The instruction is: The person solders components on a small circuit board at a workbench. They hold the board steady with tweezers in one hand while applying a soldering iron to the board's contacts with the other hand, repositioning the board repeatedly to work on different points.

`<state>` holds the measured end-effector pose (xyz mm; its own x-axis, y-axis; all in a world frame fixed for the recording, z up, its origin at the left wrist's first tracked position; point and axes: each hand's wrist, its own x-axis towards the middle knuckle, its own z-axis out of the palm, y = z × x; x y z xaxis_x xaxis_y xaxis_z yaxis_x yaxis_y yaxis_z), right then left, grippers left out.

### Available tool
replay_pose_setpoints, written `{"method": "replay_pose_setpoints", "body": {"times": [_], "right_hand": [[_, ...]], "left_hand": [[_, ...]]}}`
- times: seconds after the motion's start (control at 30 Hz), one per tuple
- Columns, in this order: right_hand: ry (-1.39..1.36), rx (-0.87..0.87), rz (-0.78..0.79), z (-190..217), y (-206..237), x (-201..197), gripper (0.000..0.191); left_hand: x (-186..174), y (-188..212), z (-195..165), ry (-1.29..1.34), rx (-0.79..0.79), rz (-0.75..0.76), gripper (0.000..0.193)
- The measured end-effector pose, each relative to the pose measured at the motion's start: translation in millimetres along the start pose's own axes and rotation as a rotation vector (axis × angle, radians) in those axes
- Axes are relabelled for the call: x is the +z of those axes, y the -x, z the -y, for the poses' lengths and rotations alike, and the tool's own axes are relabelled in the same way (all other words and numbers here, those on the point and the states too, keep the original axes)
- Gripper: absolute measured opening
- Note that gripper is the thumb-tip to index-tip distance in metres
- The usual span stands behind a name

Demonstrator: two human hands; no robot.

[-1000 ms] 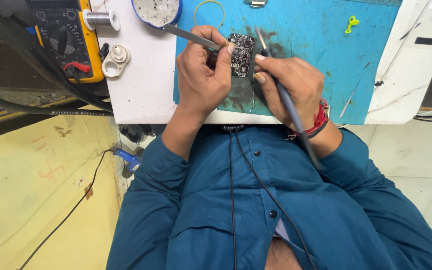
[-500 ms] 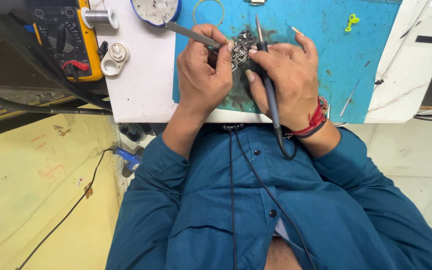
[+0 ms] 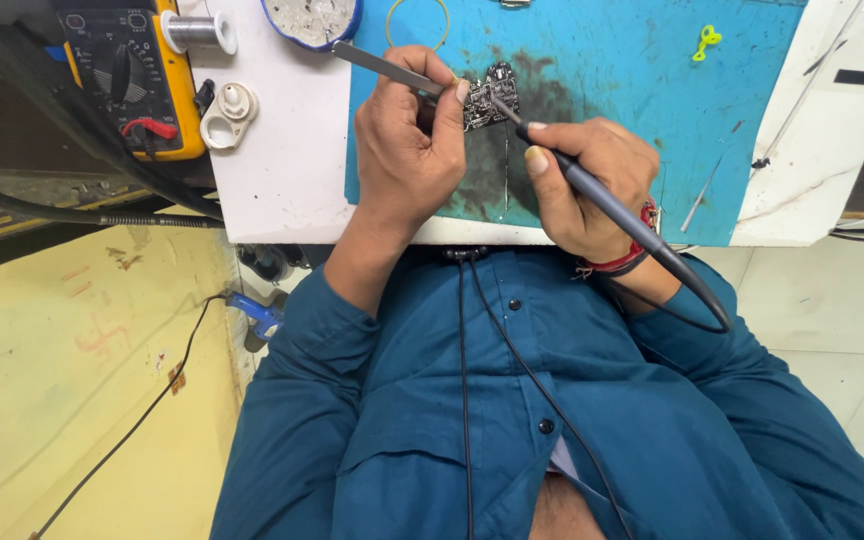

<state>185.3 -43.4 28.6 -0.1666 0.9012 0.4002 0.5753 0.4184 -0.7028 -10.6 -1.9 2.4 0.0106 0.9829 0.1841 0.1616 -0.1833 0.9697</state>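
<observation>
Upper left of frame: yellow multimeter, solder spool. Centre top: left hand closed around grey tweezers, tips at small circuit board on blue mat. Just right: right hand gripping dark soldering iron, tip touching board.

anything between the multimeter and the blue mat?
Head view: yes. On the white bench top between the multimeter and the mat lie a solder spool, a small white reel and a round dish.
</observation>
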Motion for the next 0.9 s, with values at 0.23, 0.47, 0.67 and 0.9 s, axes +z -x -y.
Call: {"method": "replay_pose_setpoints", "body": {"times": [0.23, 0.47, 0.67, 0.9], "right_hand": [[-0.005, -0.036, 0.079, 1.9, -4.8, 1.0, 0.011], [0.004, -0.044, 0.067, 2.9, -7.2, 1.3, 0.009], [0.005, -0.044, 0.064, 2.0, -6.2, 1.5, 0.009], [0.007, -0.034, 0.049, 1.8, -6.0, 1.8, 0.010]], "left_hand": [[0.0, -1.0, -1.3, -0.008, -0.005, 0.006, 0.015], [0.0, -0.8, -1.8, 0.011, -0.003, 0.008, 0.015], [-0.2, -1.3, -0.6, -0.006, 0.003, 0.007, 0.016], [0.1, -1.2, -1.0, -0.001, -0.003, 0.007, 0.016]]}}
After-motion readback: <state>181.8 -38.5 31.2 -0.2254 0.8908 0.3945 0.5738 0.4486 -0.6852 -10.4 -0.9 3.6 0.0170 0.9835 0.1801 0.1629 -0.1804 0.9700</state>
